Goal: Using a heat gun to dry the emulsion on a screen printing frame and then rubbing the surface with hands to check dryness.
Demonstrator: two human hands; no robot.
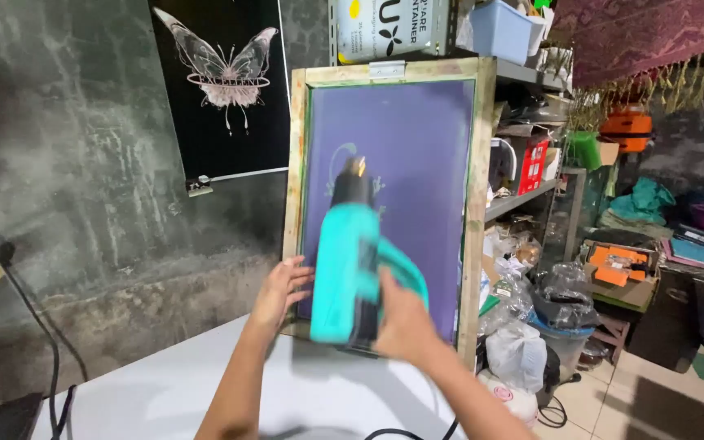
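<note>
While the wood-framed printing screen (387, 195) stands upright on the white table (173, 391), leaning back toward the shelving, I note my left hand (280, 295) resting on its lower left frame edge, fingers spread fairly wide against the wood. My right hand (405, 322) is wrapped around the handle of a teal heat gun (350, 261), fingers closed on it; the dark nozzle points at the purple mesh, close to a faint pale design there. The gun is motion-blurred. A black cable (405, 434) trails across the table's near edge.

Surroundings, as observed: a rough, mottled grey wall (83, 163) on the left carries a black poster with a pale butterfly print (223, 69). Metal shelves (523, 187) behind the screen are crowded with boxes and containers. Plastic bags (531, 326) lie heaped on the tiled floor (613, 399) to the right, beside an open cardboard box holding orange items (617, 265).
</note>
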